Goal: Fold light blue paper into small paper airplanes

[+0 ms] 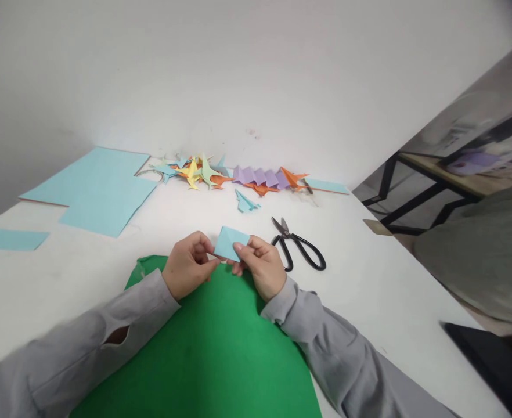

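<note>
A small folded square of light-blue paper (228, 239) is held up over a green sheet (199, 348). My right hand (262, 268) grips its right side, thumb on top and fingers beneath. At the paper's left corner, my left hand (190, 264) has its fingers curled in, with the fingertips against the edge. The paper's underside and some fingertips are hidden. Black-handled scissors (287, 235) lie partly spread on the white table, just beyond my right hand. A folded light-blue paper figure (245, 201) rests farther back.
Light-blue sheets (103, 186) lie at the back left, with a smaller light-blue piece (12, 239) nearer. Colourful folded paper figures (199, 173) and a pleated purple paper (258, 176) line the wall. A dark flat object (486, 360) is at the right edge.
</note>
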The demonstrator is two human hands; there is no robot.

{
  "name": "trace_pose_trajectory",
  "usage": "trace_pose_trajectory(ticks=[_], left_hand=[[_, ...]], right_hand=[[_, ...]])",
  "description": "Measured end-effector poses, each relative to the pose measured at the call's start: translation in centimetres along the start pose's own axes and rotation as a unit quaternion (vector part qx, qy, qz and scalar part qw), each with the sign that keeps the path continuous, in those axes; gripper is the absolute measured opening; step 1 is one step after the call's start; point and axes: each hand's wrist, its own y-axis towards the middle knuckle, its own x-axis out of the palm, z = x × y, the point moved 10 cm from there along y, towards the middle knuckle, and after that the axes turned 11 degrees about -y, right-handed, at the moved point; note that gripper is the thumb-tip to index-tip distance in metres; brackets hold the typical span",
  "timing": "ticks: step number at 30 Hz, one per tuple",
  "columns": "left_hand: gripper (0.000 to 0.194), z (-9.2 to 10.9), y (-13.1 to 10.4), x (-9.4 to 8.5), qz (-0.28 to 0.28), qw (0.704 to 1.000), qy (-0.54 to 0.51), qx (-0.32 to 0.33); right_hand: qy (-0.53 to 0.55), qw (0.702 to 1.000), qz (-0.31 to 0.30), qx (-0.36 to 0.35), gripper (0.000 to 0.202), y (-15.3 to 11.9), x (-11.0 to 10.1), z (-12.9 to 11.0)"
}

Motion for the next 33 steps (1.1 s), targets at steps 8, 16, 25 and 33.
trace_pose_trajectory(ticks=[8,16,25,33], left_hand=[[0.031,-0.4,0.2,0.3,-0.016,0.999,-0.048,-0.019],[0.016,-0.8,0.2,0.6,-0.022,0.999,-0.019,-0.037],[0.022,-0.7,0.2,0.1,-0.015,0.999,0.014,-0.034],[0.033,-1.2,0.1,0.0,-0.013,0.998,-0.033,-0.056]], right_hand=[[-0.02,1.0,0.006,0.0,0.026,-0.1,0.1,0.0],[-0.028,0.999,-0.007,0.017,0.028,-0.2,0.4,0.2],[-0.046,0.996,-0.068,0.037,0.026,-0.5,1.6,0.6],[-0.054,0.995,-0.08,0.031,0.029,-0.6,2.0,0.2]])
